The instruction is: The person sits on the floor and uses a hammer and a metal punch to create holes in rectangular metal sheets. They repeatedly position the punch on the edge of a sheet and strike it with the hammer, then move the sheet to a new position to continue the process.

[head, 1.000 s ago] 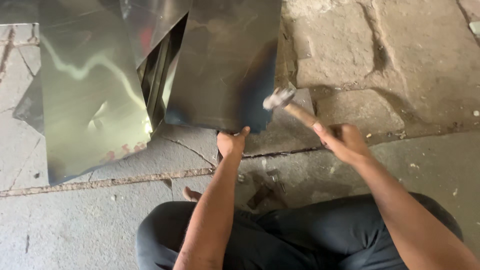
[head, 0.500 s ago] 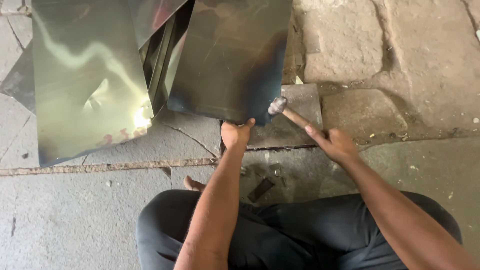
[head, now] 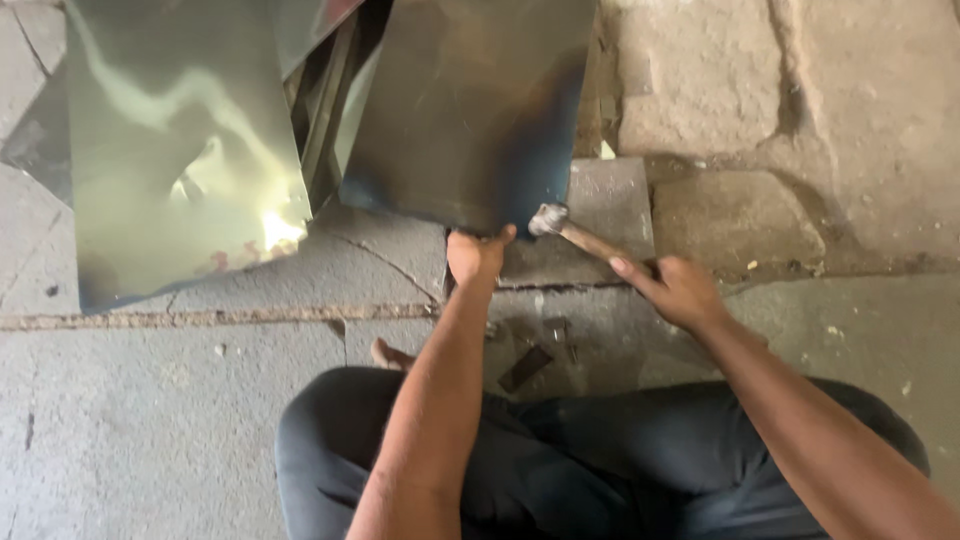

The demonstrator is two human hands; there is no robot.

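At centre frame, the left hand (head: 476,256) pinches the near edge of a dark metal sheet (head: 470,110), thumb on top. Right hand (head: 680,292) is wrapped around a hammer (head: 566,230), its head touching the same edge just beside the thumb. Short, square taps keep that thumb safe. A shinier sheet (head: 170,150) lies upper left on the stone floor (head: 150,420).

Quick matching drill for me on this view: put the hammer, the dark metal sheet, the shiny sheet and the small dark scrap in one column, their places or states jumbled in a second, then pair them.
Things:
1. hammer
2. dark metal sheet
3. shiny sheet
4. small dark scrap

States:
A. lies at far left, reflecting light
B. near edge held by the left hand
C. on the floor just ahead of the legs
D. gripped in the right hand

Pairs: 1-D, 2-B, 3-A, 4-C
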